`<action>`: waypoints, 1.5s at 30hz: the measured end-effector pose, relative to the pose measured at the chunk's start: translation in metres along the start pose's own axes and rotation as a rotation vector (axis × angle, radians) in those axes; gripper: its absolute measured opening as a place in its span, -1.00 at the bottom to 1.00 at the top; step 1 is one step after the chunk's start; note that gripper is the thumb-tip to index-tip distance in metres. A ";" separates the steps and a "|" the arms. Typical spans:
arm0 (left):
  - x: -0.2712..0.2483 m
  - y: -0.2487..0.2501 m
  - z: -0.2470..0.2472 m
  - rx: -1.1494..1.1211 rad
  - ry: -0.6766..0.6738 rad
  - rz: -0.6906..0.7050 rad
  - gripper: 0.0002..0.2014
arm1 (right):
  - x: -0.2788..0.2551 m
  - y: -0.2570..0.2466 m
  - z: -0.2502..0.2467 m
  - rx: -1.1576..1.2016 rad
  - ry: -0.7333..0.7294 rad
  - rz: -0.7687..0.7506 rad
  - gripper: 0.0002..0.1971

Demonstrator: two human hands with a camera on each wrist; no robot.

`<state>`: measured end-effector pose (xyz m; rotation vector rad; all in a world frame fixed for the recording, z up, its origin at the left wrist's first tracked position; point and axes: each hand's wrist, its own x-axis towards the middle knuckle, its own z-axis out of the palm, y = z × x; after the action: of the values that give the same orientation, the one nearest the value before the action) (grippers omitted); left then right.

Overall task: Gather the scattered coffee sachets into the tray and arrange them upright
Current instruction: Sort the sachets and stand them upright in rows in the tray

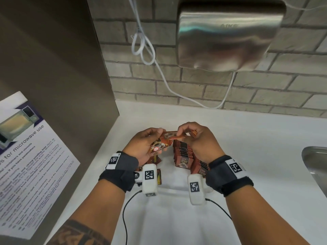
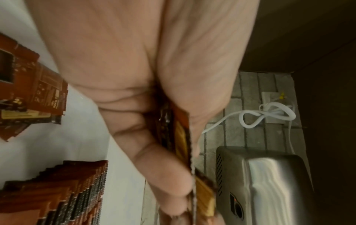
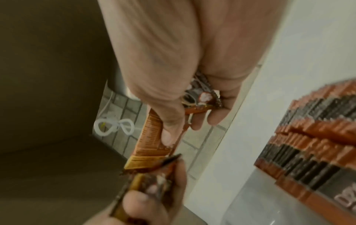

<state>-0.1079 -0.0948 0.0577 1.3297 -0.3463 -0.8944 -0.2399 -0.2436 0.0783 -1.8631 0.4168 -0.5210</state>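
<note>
both hands, left hand (image 1: 141,145) and right hand (image 1: 198,138), pinch loose sachets (image 1: 160,145) above the upright rows (image 1: 184,152).

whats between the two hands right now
A coffee sachet, pinched by the right hand and touching the left hand's bundle of sachets; head view.

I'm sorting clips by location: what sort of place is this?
Probably a shared office pantry or kitchenette: a microwave-use notice on the left, a steel sink at the counter's right, and coffee sachets stacked in rows.

Two hands (image 1: 146,142) (image 1: 198,138) up, two rows of sachets (image 1: 184,152) (image 1: 200,167) standing, one dryer (image 1: 228,36), one poster (image 1: 26,156).
</note>
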 end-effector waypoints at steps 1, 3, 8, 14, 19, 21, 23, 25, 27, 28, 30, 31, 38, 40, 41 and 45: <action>0.000 0.000 0.001 0.001 -0.009 0.015 -0.81 | 0.001 0.002 0.001 -0.054 0.006 -0.001 -0.66; 0.000 -0.001 0.004 -0.007 -0.023 0.063 -0.80 | 0.002 0.006 0.002 -0.072 0.016 0.012 -0.64; 0.001 -0.003 0.010 -0.012 0.022 0.154 -0.79 | 0.003 0.004 0.003 0.256 0.147 0.173 -0.62; 0.008 -0.007 0.016 -0.040 0.157 0.235 -0.75 | 0.002 0.009 0.018 0.749 0.190 0.414 -0.61; 0.005 -0.011 0.019 0.057 0.038 0.247 -0.65 | 0.006 0.003 0.022 0.676 0.163 0.287 -0.69; 0.004 -0.012 0.015 0.087 0.055 0.253 -0.68 | 0.009 0.000 0.013 0.745 0.230 0.322 -0.59; 0.004 -0.011 0.011 0.084 0.111 0.270 -0.65 | 0.009 0.001 0.008 0.686 0.209 0.328 -0.61; 0.005 -0.010 0.009 0.073 0.163 0.287 -0.62 | 0.005 -0.005 0.009 0.510 0.071 0.331 -0.66; 0.004 -0.008 0.012 0.073 0.180 0.298 -0.60 | 0.000 -0.006 0.016 0.384 -0.097 0.344 -0.55; 0.003 -0.007 0.014 0.078 0.176 0.301 -0.59 | -0.002 -0.006 0.019 0.368 -0.131 0.343 -0.52; 0.003 -0.005 0.017 0.113 0.152 0.283 -0.67 | -0.001 -0.005 0.023 0.357 -0.106 0.337 -0.54; 0.002 -0.003 0.017 0.117 0.133 0.254 -0.76 | 0.001 -0.004 0.022 0.366 -0.088 0.346 -0.56; 0.000 0.002 0.006 0.120 0.006 0.183 -0.83 | 0.002 0.000 0.007 0.538 -0.128 0.427 -0.65; 0.000 0.002 0.010 0.151 0.015 0.217 -0.82 | 0.001 0.001 0.012 0.517 -0.170 0.404 -0.63; 0.000 0.003 0.011 0.165 0.021 0.235 -0.82 | 0.001 0.000 0.014 0.515 -0.178 0.393 -0.63; 0.000 0.006 0.005 0.171 0.034 0.232 -0.84 | 0.005 0.002 0.009 0.520 -0.107 0.411 -0.65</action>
<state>-0.1091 -0.0988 0.0643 1.4269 -0.5483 -0.6583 -0.2309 -0.2395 0.0745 -1.2543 0.5200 -0.2183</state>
